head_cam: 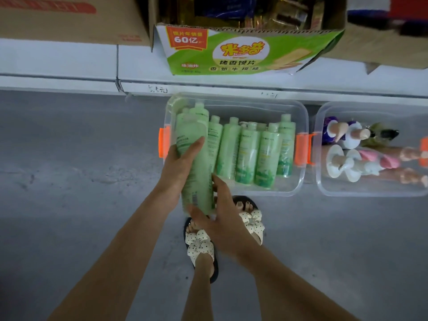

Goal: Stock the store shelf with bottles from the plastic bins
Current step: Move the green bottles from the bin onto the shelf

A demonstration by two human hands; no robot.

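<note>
Looking straight down, a person's two bare arms reach in from the bottom of the frame. At centre, both hands hold a bundle of tall, pale green plastic bottles with round screw caps, lifted over the left end of a clear rectangular plastic bin with orange latches. There are at least two bottles in the bundle, but the exact count cannot be told.

The left hand cups the bundle's left side, its fingers curled across the labels. The right hand clamps the base ends, thumb laid over the front. Neither hand is free.

More matching green bottles lie side by side in the bin, caps toward the top of the frame. At the right edge, a second clear bin holds white and pink pump bottles. Across the top runs a white store shelf carrying cardboard boxes, including an open green and white snack carton. Below is grey concrete floor and bow-trimmed sandals.

The bottles look full, so fairly heavy together, with stiff walls and smooth, probably slippery film. Round bottles can slide against each other, so support under the bases and a firm wrap around the middle seem safest.
</note>
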